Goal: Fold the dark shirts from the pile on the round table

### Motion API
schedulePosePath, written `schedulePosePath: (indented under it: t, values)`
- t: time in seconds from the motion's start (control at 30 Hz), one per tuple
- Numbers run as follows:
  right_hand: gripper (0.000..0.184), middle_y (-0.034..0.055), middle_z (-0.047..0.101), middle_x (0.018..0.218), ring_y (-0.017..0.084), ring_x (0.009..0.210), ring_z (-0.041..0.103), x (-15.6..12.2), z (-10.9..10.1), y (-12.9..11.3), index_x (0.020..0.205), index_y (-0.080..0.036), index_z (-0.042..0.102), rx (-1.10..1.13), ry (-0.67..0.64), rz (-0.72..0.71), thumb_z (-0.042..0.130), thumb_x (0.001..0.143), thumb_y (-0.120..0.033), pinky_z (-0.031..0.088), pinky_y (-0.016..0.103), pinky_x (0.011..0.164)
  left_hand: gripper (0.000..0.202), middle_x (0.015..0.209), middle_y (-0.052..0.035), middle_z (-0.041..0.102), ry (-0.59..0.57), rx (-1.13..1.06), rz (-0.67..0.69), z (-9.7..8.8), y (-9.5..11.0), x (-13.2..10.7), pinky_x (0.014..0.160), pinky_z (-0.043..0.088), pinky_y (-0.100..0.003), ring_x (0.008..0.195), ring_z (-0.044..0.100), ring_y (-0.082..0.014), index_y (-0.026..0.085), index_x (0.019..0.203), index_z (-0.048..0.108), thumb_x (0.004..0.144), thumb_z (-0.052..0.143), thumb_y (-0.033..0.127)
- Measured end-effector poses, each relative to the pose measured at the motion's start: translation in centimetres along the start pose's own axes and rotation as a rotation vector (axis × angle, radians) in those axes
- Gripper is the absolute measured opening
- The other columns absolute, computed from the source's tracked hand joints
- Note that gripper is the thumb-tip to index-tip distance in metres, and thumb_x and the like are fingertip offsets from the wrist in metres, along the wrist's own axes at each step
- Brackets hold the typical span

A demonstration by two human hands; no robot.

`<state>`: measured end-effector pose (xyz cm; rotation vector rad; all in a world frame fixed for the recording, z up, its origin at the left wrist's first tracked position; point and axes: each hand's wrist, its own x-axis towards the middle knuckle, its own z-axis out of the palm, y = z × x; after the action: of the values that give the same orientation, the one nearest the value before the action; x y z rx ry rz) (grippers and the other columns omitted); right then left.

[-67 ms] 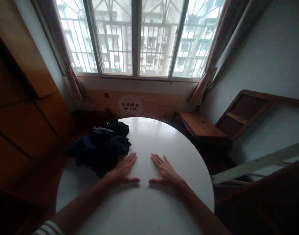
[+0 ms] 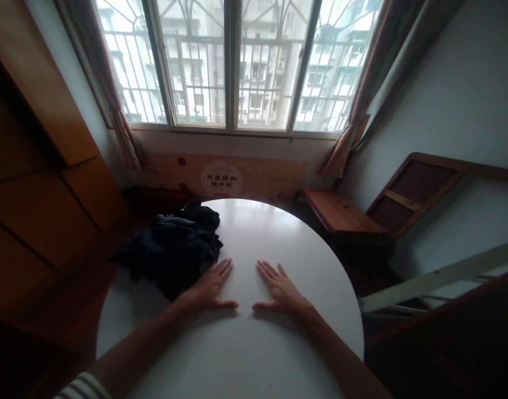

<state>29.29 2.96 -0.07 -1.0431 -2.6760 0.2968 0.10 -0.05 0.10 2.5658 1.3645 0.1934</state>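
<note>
Two open grips, left hand (image 2: pixel 210 287) and right hand (image 2: pixel 281 289), lie flat on the round white counter (image 2: pixel 278 238); a careless sweep could shove the crumpled navy cloth (image 2: pixel 173 252) off

Both hands lie flat and empty, palms down, fingers slightly spread. The left hand (image 2: pixel 210 286) angles its fingers (image 2: pixel 224 269) up and to the right, while the right hand (image 2: pixel 282 290) angles its fingers (image 2: pixel 267 270) up and to the left, so the two tilt in toward each other. The left thumb (image 2: pixel 226 304) and right thumb (image 2: pixel 262 306) stretch sideways, tips pointing at each other, near but not touching. The bare left forearm (image 2: pixel 133 338) and right forearm (image 2: pixel 340 354) enter from the lower corners, and a striped sleeve (image 2: pixel 83 385) shows at the left arm's lower end.
</note>
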Motion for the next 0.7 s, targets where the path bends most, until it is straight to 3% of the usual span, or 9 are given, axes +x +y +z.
schedulePosePath:
  t: [0.1,0.17,0.23,0.33,0.4,0.47,0.53,0.6,0.7]
  values:
    - [0.044,0.0167,0.072,0.107,0.025,0.096,0.068,0.4,0.5,-0.3,0.104,-0.014,0.07,0.06,0.243,0.028,0.047,0.095,-0.051,0.049,0.036,0.086,0.08,0.139,-0.0198,0.055,0.088,0.028,0.012,-0.6,1.0,0.0,0.112,0.035,-0.048,0.134,0.047,-0.034,0.014,0.14,0.053,0.084,0.054,0.071]
    - [0.042,0.0068,0.067,0.068,0.016,0.06,0.061,0.5,0.8,-0.6,0.071,-0.018,0.064,0.103,0.39,0.068,0.041,0.099,-0.038,0.046,0.026,0.063,0.056,0.114,-0.0147,0.07,0.147,0.046,-0.007,-1.8,1.9,-0.1,0.095,0.048,-0.039,0.105,0.066,-0.0272,0.018,0.124,0.064,0.091,0.05,0.06]
    - [0.042,0.0,0.054,0.053,0.011,0.047,0.048,0.5,0.9,-0.9,0.058,-0.02,0.052,0.144,0.481,0.05,0.044,0.097,-0.034,0.038,0.024,0.054,0.042,0.089,-0.0095,0.073,0.215,0.078,-0.109,-3.7,2.3,-0.5,0.076,0.051,-0.032,0.077,0.069,-0.0213,0.02,0.107,0.071,0.098,0.043,0.05]
    - [0.041,-0.004,0.044,0.049,0.009,0.044,0.039,0.4,0.9,-1.0,0.054,-0.021,0.042,0.216,0.541,-0.004,0.05,0.093,-0.032,0.032,0.023,0.05,0.039,0.083,-0.0088,0.072,0.39,0.171,-0.377,-7.7,0.5,-1.5,0.07,0.048,-0.029,0.075,0.069,-0.0215,0.02,0.093,0.071,0.101,0.039,0.042]
    - [0.041,-0.0048,0.041,0.049,0.009,0.044,0.037,0.4,0.9,-1.1,0.054,-0.021,0.04,0.25,0.553,0.006,0.051,0.092,-0.032,0.031,0.023,0.05,0.035,0.093,-0.0125,0.072,0.508,0.261,-0.548,-10.2,-2.3,-2.6,0.075,0.049,-0.033,0.085,0.069,-0.0256,0.019,0.094,0.071,0.097,0.045,0.043]
    - [0.041,-0.0052,0.039,0.049,0.009,0.045,0.035,0.5,0.7,-1.2,0.053,-0.022,0.038,0.278,0.553,0.039,0.05,0.091,-0.034,0.03,0.023,0.05,0.038,0.096,-0.0165,0.07,0.543,0.337,-0.638,-11.9,-5.9,-3.7,0.077,0.05,-0.039,0.088,0.067,-0.0304,0.017,0.093,0.071,0.088,0.057,0.051]
    - [0.042,-0.0052,0.039,0.049,0.009,0.045,0.035,0.5,0.5,-1.3,0.053,-0.022,0.038,0.304,0.535,0.072,0.05,0.091,-0.036,0.031,0.023,0.051,0.041,0.085,-0.0155,0.068,0.55,0.318,-0.591,-12.6,-9.2,-4.4,0.072,0.05,-0.042,0.079,0.066,-0.0304,0.019,0.084,0.072,0.085,0.057,0.058]
    - [0.043,-0.005,0.04,0.049,0.009,0.046,0.036,0.6,0.2,-1.5,0.052,-0.022,0.038,0.327,0.52,0.102,0.05,0.091,-0.037,0.031,0.023,0.052,0.045,0.075,-0.0126,0.065,0.632,0.227,-0.492,-13.1,-11.1,-4.4,0.069,0.05,-0.043,0.07,0.063,-0.0277,0.023,0.074,0.069,0.088,0.047,0.061]
    - [0.044,-0.0049,0.039,0.049,0.009,0.046,0.035,0.7,-0.1,-1.5,0.051,-0.022,0.039,0.379,0.545,0.138,0.051,0.089,-0.04,0.031,0.024,0.051,0.048,0.075,-0.0117,0.062,0.864,0.142,-0.405,-15.4,-10.6,-3.4,0.074,0.049,-0.045,0.072,0.061,-0.0268,0.026,0.072,0.064,0.094,0.034,0.058]
